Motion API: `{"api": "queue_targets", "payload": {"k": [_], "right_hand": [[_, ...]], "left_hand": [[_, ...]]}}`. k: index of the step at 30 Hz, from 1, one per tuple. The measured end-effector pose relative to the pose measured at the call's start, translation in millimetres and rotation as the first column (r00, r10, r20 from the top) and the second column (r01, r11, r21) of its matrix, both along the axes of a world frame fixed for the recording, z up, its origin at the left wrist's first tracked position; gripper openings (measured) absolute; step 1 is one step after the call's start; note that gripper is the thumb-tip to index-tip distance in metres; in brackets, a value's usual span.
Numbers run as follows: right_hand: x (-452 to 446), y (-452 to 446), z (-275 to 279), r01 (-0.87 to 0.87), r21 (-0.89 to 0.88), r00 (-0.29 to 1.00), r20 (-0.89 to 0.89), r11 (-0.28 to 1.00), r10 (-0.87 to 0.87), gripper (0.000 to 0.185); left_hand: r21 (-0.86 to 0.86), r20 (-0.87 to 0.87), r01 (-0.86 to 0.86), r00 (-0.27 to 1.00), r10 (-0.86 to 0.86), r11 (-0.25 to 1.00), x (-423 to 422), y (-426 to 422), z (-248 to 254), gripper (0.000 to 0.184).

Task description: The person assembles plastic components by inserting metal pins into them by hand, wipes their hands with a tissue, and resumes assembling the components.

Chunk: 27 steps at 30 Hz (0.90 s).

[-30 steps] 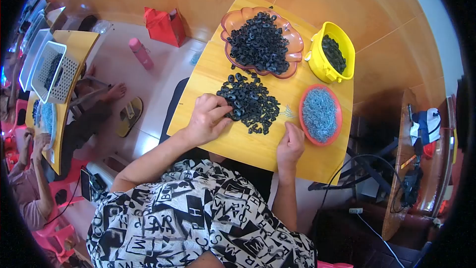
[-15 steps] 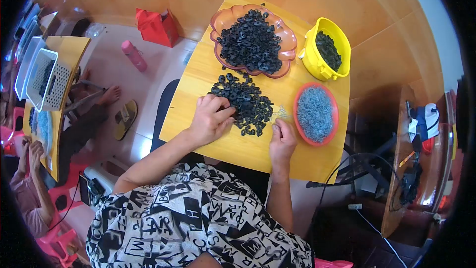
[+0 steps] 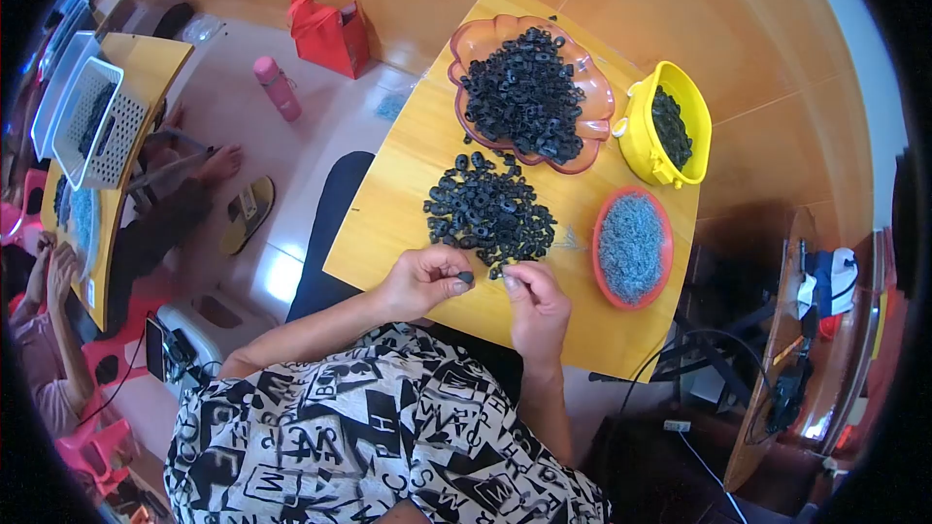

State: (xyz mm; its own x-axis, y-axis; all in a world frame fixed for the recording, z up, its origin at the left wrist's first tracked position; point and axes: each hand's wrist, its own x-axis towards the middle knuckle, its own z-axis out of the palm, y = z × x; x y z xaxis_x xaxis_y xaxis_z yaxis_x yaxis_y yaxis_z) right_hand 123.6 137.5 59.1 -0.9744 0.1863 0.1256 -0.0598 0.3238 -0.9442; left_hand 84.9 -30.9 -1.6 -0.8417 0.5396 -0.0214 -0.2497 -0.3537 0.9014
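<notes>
My left hand (image 3: 425,281) pinches a small black part (image 3: 466,278) near the table's front edge. Facing it, my right hand (image 3: 537,303) is closed at the fingertips; what it grips is too small to make out. Just beyond both hands lies a loose pile of black parts (image 3: 485,206). Behind that pile, a brown leaf-shaped tray (image 3: 594,102) holds a heap of similar black parts. A red oval dish (image 3: 668,250) at the right is full of small grey-blue pieces, and a few thin pieces (image 3: 573,239) lie beside it on the wooden table (image 3: 388,196).
A yellow bucket (image 3: 636,141) with dark parts stands at the table's back right. On the floor are a red bag (image 3: 330,37), a pink bottle (image 3: 278,89) and a sandal (image 3: 248,215). Another person's hands (image 3: 56,272) are at a side table (image 3: 160,56) with a white basket (image 3: 121,131).
My left hand has left the pile's left side, moving toward me with a black part. My right hand has moved left, close to it. The view has shifted slightly.
</notes>
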Motion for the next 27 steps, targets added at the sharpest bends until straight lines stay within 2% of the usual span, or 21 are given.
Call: {"api": "queue_targets", "payload": {"k": [4, 7, 10, 13, 14, 17, 18, 21, 24, 27], "right_hand": [[-1.6, -13.2, 5.4, -0.094, 0.029, 0.996, 0.009, 0.995, 0.094, 0.009], [-1.1, -15.1, 1.8, -0.08, 0.003, 0.996, 0.04, 0.997, 0.079, 0.009], [1.6, -15.1, -3.4, -0.039, -0.034, 0.997, 0.071, 0.999, 0.041, 0.01], [3.8, -14.6, -3.2, -0.022, -0.043, 0.995, 0.092, 0.999, 0.026, 0.01], [4.3, -14.5, -3.3, -0.02, -0.043, 0.995, 0.099, 0.999, 0.024, 0.011], [4.5, -13.4, -9.8, 0.008, -0.094, 0.997, 0.074, 0.996, -0.001, 0.012], [5.3, -14.1, -9.3, 0.015, -0.126, 0.997, 0.078, 0.992, -0.005, 0.012], [7.2, -20.9, -2.9, 0.015, -0.198, 0.997, 0.081, 0.98, 0.002, 0.013], [7.0, -25.1, -1.7, -0.037, -0.19, 0.998, 0.037, 0.981, 0.045, 0.012], [5.6, -27.7, -1.9, -0.068, -0.109, 0.998, -0.001, 0.992, 0.068, 0.011]], "left_hand": [[-0.073, 0.022, 0.032, 0.999, -0.03, 0.997, 0.4, -2.1, -1.2, 0.011], [-0.012, -0.001, 0.023, 1.0, -0.023, 1.0, -3.3, 0.1, -5.6, 0.014], [0.12, -0.047, -0.038, 0.998, 0.044, 0.992, -10.1, 0.3, -0.7, 0.017], [0.203, 0.212, 0.005, 0.976, -0.049, 0.979, -10.0, -4.0, 8.5, 0.019], [0.232, 0.205, 0.006, 0.977, -0.055, 0.973, -9.0, -5.2, -0.7, 0.022], [0.473, 0.308, 0.013, 0.935, -0.179, 0.881, -10.2, -7.9, -6.4, 0.02], [0.499, 0.347, -0.024, 0.922, -0.175, 0.866, -10.7, -8.2, -3.1, 0.016], [0.515, 0.417, -0.035, 0.883, -0.215, 0.856, -10.8, -10.0, 2.6, 0.011], [0.507, 0.434, -0.039, 0.875, -0.215, 0.861, -8.1, -10.3, 2.7, 0.011], [0.482, 0.439, -0.056, 0.879, -0.185, 0.874, -2.9, -7.8, 0.2, 0.013]]}}
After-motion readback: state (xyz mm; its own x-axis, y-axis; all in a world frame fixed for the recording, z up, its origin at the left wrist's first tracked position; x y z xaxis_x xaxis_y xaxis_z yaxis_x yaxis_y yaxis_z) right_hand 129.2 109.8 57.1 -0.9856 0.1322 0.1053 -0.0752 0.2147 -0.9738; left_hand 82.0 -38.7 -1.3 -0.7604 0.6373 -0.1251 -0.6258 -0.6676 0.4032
